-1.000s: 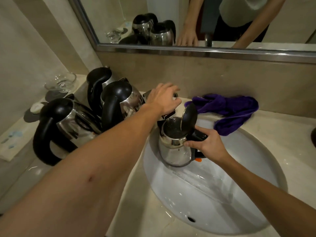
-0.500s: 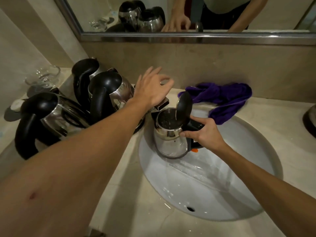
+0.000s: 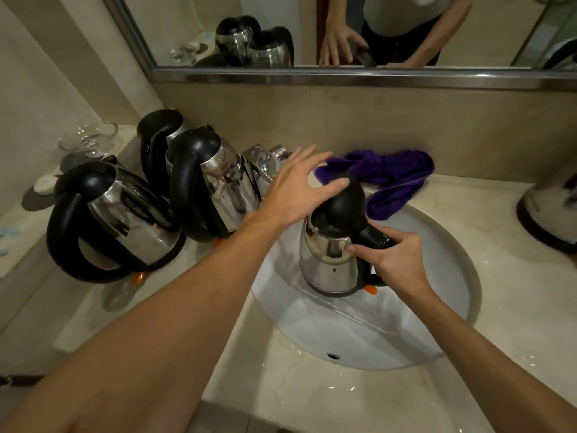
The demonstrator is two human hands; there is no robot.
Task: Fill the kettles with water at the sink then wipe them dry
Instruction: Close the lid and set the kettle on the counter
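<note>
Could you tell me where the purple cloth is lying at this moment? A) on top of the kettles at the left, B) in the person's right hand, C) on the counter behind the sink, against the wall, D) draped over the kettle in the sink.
C: the purple cloth lies bunched on the counter behind the sink, with neither hand touching it.

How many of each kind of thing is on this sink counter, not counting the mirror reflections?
Kettles: 5, one in the sink, three at left, one cut off at the right edge
Purple cloth: 1
Glass dish: 1
Tap: 1
Total: 8
</note>
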